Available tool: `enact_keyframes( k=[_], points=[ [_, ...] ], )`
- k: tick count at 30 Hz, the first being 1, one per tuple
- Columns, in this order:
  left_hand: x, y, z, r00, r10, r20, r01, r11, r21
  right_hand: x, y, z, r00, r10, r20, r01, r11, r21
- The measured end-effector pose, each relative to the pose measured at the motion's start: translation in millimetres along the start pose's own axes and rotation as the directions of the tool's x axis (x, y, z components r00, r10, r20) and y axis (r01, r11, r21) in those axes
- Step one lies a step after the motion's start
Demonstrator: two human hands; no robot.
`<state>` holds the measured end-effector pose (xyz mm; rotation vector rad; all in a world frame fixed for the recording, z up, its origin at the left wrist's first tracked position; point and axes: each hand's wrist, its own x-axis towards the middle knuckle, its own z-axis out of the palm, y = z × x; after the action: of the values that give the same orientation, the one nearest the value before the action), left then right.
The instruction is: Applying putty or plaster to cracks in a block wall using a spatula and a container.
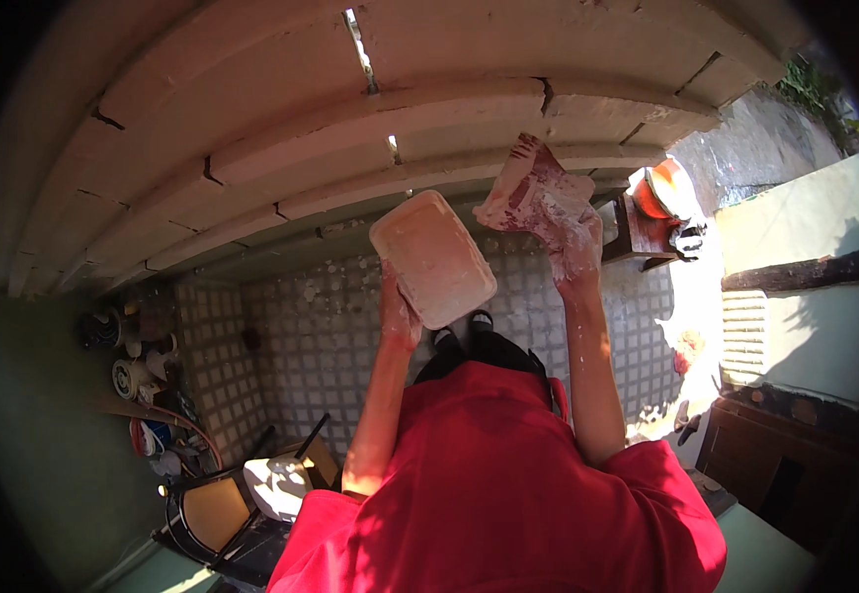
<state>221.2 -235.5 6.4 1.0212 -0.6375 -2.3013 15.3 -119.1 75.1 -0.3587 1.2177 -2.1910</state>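
Observation:
My left hand (401, 309) grips the near left side of a rectangular, round-cornered tub (433, 259), whitish and smeared with pale paste. The tub is tilted, and its depth is hard to make out. To its right, my right hand (575, 247) is closed round a flat, flared piece (525, 190), reddish under pale smears, with dark streaks at its upper end. Whether it is a scraper or a stiff cloth, I cannot tell. It is raised close to the pale slatted surface (429, 119), apart from the tub. Pale paste coats my right fingers and spots the wrist.
Dark gaps run through the slatted surface. Pale spatters dot the patterned tile floor (340, 326). A small wooden table (644, 232) with an orange bucket (662, 190) stands at the right. Chairs (214, 514) are at lower left, with assorted items (138, 376) along the left wall.

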Motion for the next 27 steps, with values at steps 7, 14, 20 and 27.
enact_keyframes(
  k=[7, 14, 20, 27],
  points=[
    [-6.0, -6.0, -16.3, 0.987, 0.161, -0.017, -0.161, 0.981, -0.109, 95.8, 27.8, -51.0, 0.952, -0.205, -0.225, 0.204, 0.979, -0.029],
    [-14.0, -22.6, -27.0, 0.963, 0.234, -0.131, -0.25, 0.961, -0.116, 138.9, 57.3, -77.7, 0.919, -0.318, -0.232, 0.342, 0.937, 0.073],
    [-23.6, -37.3, -25.3, 0.941, 0.304, -0.148, -0.322, 0.939, -0.12, 153.3, 54.9, -125.2, 0.849, -0.404, -0.34, 0.382, 0.915, -0.133],
    [-32.1, -19.2, -7.9, 0.927, 0.307, -0.216, -0.315, 0.949, -0.002, 164.9, 49.2, -108.7, 0.731, -0.619, -0.287, 0.466, 0.76, -0.454]
  ],
)
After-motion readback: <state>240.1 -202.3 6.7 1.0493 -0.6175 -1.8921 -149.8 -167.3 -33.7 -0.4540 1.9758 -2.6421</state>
